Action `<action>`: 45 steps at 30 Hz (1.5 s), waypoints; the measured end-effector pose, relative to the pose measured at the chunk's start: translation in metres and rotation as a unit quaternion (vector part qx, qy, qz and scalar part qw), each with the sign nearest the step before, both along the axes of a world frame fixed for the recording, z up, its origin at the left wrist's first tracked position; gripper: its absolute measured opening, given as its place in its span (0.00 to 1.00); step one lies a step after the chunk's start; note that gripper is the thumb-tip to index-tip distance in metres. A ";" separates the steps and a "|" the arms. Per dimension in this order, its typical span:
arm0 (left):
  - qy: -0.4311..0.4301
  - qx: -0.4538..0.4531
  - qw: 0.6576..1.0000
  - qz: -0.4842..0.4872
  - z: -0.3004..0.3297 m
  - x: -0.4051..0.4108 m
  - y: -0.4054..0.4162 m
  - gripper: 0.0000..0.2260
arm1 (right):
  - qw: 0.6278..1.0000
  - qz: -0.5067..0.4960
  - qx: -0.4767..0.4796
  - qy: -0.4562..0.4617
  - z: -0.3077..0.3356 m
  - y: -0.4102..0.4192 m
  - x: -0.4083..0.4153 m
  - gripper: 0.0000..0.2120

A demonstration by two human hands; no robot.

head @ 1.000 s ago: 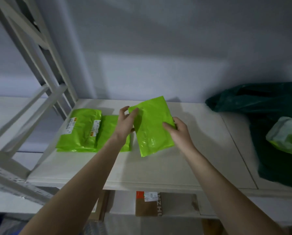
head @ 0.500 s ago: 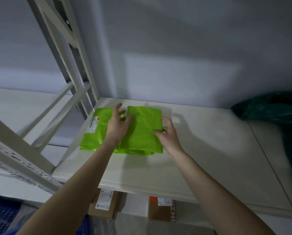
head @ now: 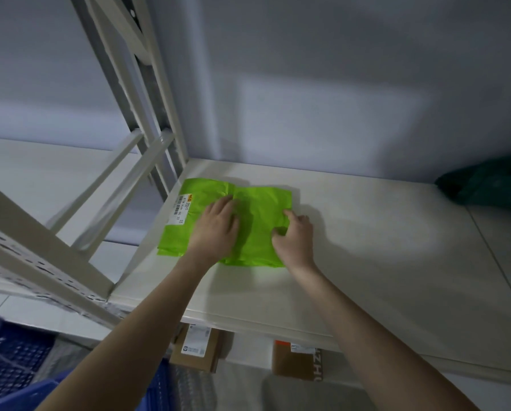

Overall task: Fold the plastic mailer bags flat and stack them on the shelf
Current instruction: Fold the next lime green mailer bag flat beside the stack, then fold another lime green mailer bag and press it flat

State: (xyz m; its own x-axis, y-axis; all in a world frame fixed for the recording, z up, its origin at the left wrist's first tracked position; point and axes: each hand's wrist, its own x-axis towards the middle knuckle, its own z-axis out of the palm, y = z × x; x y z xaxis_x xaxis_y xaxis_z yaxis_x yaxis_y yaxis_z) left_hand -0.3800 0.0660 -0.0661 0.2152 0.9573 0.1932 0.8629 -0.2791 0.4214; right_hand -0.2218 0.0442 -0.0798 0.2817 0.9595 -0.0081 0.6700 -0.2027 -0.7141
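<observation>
On the shelf (head: pixel 352 262), both hands (head: pixel 257 232) press green mailers (head: pixel 257 215).

A plain grey-white wall (head: pixel 322 69) stands in front of me, with a paler patch of light across its middle and a bright pool on the cream board to my right. On my left, the pale metal upright (head: pixel 147 93) and slanted braces (head: pixel 121 185) of the rack rise past me. Below I see two cardboard boxes (head: pixel 196 348), a blue crate (head: pixel 14 360) and pale floor tiles (head: pixel 20 310).
</observation>
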 end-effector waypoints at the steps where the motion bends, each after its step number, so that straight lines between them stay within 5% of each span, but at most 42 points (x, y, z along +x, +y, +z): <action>1: 0.044 -0.009 0.999 -0.018 -0.003 0.005 0.000 0.26 | 0.999 0.003 0.002 -0.041 -0.001 -0.001 0.000 0.23; 5: 0.159 -0.018 0.986 -0.038 -0.017 0.015 0.001 0.34 | 0.987 0.065 0.036 -0.142 -0.004 -0.003 0.001 0.25; 9: 0.184 0.004 0.982 -0.037 -0.025 0.015 0.001 0.28 | 0.971 0.124 0.009 -0.206 -0.012 -0.004 0.002 0.31; 12: 0.201 -0.014 0.979 -0.032 -0.025 0.018 0.000 0.34 | 0.962 0.140 -0.019 -0.233 -0.015 -0.006 0.005 0.36; 16: 0.202 -0.029 0.979 -0.004 -0.020 0.022 0.002 0.31 | 0.965 0.157 -0.047 -0.205 -0.009 0.002 0.010 0.26; 20: 0.219 -0.033 0.975 0.003 -0.006 0.026 0.003 0.26 | 0.978 0.168 -0.055 -0.113 0.004 0.007 0.021 0.29; 32: 0.159 0.045 0.984 -0.062 0.027 0.094 -0.006 0.29 | 0.980 0.096 0.055 -0.167 0.057 -0.024 0.103 0.23; 37: 0.129 0.092 0.983 -0.097 0.045 0.147 -0.017 0.37 | 0.976 0.044 0.084 -0.194 0.076 -0.045 0.158 0.23; 45: 0.101 0.113 0.976 -0.154 0.074 0.253 -0.041 0.28 | 0.965 -0.038 0.135 -0.220 0.104 -0.093 0.264 0.23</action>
State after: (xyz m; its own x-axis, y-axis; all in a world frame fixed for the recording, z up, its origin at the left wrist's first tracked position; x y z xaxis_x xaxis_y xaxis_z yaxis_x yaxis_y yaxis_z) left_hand -0.1269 0.0254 0.0079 0.5413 0.7791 0.3163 0.7826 -0.6044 0.1492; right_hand 0.0418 -0.0486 0.0242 0.2701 0.8866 0.3755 0.9112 -0.1094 -0.3971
